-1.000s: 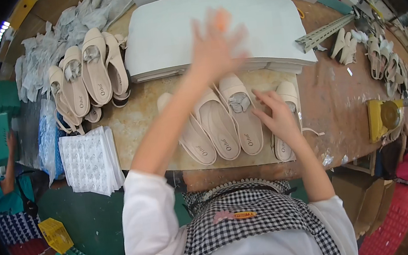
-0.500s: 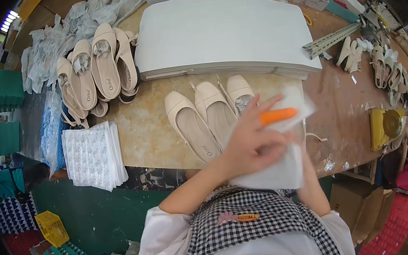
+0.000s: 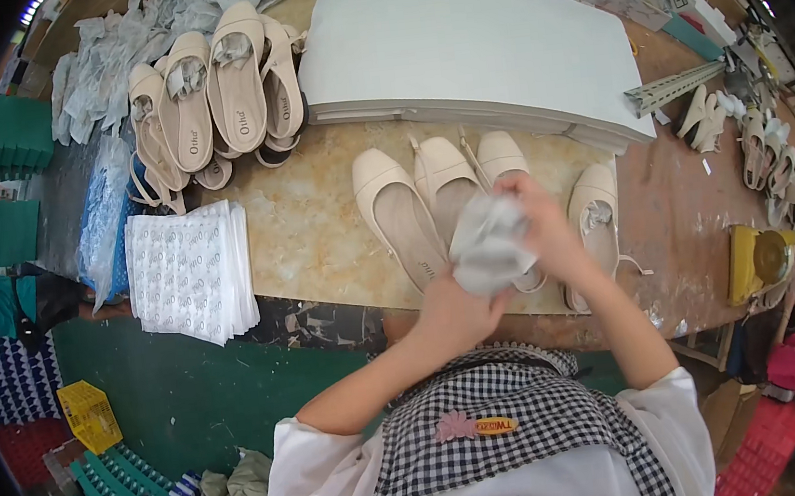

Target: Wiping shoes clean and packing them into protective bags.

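Note:
A crumpled piece of white tissue paper (image 3: 492, 243) is between my hands above the table's near edge. My left hand (image 3: 455, 315) grips it from below on the left, and my right hand (image 3: 542, 223) closes round its right side. Behind the paper lie three cream slingback shoes: a left one (image 3: 391, 200), a middle one (image 3: 439, 166) and one more (image 3: 500, 153) partly covered by my right hand and the paper. A fourth cream shoe (image 3: 593, 193) rests apart, right of my right forearm, with crumpled paper in its toe.
A big stack of white sheets (image 3: 473, 46) spans the back. At left stand several paper-stuffed shoes (image 3: 237, 100) beside a pile of printed tissue sheets (image 3: 189, 270). A metal angle bar (image 3: 676, 88) and yellow fixture (image 3: 757, 259) are at right. People work at both sides.
The tissue sheet, loosely spread before, is now bunched up between both hands. My left hand has drawn back toward me, and the fourth shoe has come into sight. The view has shifted slightly.

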Available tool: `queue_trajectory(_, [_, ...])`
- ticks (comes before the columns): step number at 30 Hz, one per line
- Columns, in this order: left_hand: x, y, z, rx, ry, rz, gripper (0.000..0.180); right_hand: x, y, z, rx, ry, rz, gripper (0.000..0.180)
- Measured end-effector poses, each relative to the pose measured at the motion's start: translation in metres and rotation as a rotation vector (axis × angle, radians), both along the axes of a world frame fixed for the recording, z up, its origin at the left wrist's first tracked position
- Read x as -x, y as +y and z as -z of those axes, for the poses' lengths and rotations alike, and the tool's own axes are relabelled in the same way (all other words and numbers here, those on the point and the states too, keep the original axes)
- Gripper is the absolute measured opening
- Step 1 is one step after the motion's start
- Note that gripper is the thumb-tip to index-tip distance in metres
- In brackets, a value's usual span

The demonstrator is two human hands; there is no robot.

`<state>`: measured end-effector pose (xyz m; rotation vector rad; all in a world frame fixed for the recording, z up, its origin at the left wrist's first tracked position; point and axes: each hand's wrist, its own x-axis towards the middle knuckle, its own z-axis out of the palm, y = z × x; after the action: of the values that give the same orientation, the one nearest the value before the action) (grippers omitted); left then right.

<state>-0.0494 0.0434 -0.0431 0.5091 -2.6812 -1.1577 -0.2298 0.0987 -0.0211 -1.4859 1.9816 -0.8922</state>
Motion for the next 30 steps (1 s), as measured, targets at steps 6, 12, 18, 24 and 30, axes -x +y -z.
queue_trajectory(6, [-0.001, 0.015, 0.014, 0.252, 0.042, 0.032, 0.037, -0.035, -0.07, 0.042, 0.0, 0.796, -0.114, 0.026])
queue_trajectory(12, [-0.003, 0.018, 0.02, 0.361, 0.099, 0.023, 0.039, -0.008, -0.057, 0.02, 0.087, 0.245, -0.039, 0.053])
queue_trajectory(18, [0.012, -0.018, 0.005, 0.289, -0.107, 0.194, 0.027, -0.008, -0.076, 0.047, 0.115, 0.423, 0.026, 0.062])
queue_trajectory(24, [0.022, -0.032, -0.008, 0.338, -0.099, 0.313, 0.031, -0.009, -0.09, 0.047, 0.037, 0.441, 0.085, 0.06])
queue_trajectory(30, [0.059, -0.068, -0.054, 0.346, -0.086, 0.379, 0.029, 0.007, -0.077, 0.05, 0.32, 0.343, 0.068, 0.059])
